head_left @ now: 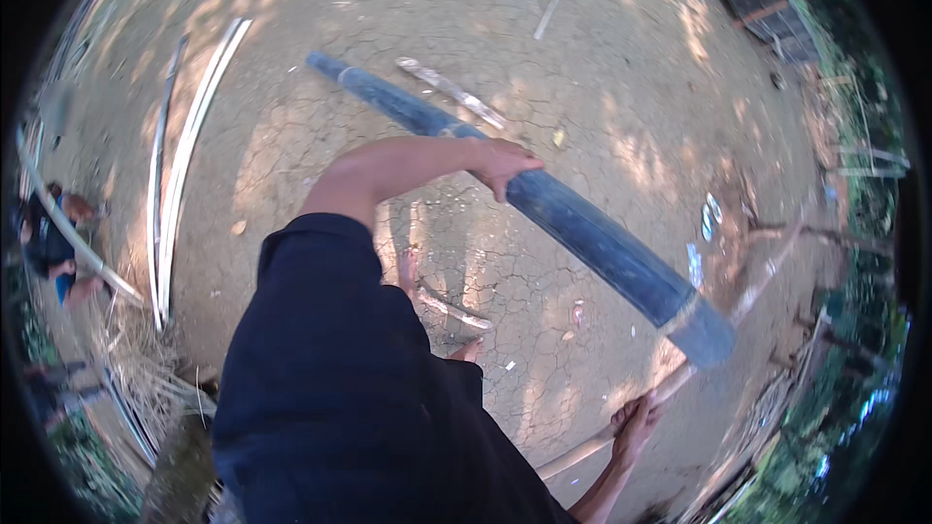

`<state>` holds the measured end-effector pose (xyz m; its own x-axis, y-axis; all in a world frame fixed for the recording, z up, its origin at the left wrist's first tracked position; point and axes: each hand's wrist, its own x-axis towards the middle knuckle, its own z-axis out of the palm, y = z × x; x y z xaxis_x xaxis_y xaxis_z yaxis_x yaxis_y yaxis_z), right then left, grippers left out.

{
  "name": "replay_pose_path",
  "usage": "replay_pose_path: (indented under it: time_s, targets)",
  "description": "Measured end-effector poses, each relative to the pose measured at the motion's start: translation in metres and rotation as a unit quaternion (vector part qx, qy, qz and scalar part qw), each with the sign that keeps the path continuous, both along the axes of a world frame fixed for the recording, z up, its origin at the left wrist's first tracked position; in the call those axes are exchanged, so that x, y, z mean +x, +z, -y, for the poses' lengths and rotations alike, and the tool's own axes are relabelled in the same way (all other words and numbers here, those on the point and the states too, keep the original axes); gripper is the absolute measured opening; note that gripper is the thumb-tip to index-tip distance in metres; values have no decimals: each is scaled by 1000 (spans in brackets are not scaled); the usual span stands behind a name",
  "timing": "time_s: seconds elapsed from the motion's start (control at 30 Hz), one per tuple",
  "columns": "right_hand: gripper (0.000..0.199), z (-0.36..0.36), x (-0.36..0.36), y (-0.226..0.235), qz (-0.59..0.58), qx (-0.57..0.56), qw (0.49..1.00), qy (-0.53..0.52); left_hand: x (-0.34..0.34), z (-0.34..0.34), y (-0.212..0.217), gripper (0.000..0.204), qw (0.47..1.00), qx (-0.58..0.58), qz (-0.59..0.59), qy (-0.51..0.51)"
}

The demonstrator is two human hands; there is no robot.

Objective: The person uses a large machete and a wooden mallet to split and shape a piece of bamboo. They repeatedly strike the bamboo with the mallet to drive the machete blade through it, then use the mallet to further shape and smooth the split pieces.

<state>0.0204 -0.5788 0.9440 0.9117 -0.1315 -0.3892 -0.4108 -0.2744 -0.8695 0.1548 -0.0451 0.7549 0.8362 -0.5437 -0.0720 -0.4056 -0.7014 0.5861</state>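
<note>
Bamboo pole (582,223) under left hand (500,165); right hand (633,424) grips stick (680,378).

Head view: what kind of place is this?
Likely an outdoor yard used for working bamboo: bare cracked earth, split strips lying on it, greenery along the edge. The left hand rests on a long dark pole.

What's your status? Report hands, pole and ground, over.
Left hand gripping the dark bamboo pole mid-length. Right hand closed on a pale stick under its raised end. Split strips lie on cracked dirt to the left.
</note>
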Motion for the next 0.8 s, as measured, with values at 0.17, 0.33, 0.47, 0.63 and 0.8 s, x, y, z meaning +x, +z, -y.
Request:
replay_pose_path:
  time_s: [0.17, 0.33, 0.47, 0.63, 0.8]
  targets:
    - [35, -34, 41, 37, 32, -1, 995, 94, -36, -18, 43, 94, 990, -20, -6, 141]
    - [31, -52, 77, 77, 106, 69, 971, 203, -42, -17, 86, 107, 955, 51, 37, 289]
    - [27, -90, 98, 109, 164, 108, 934, 299, -117, 54, 119, 84, 866, -60, 202, 454]
    - [35, -144, 107, 139, 249, 157, 878, 376, -217, 246, 260, 70, 849, -369, -22, 377]
    - [47, -182, 37, 197, 270, 202, 831, 442, -276, 324, 355, 66, 823, -350, 35, 447]
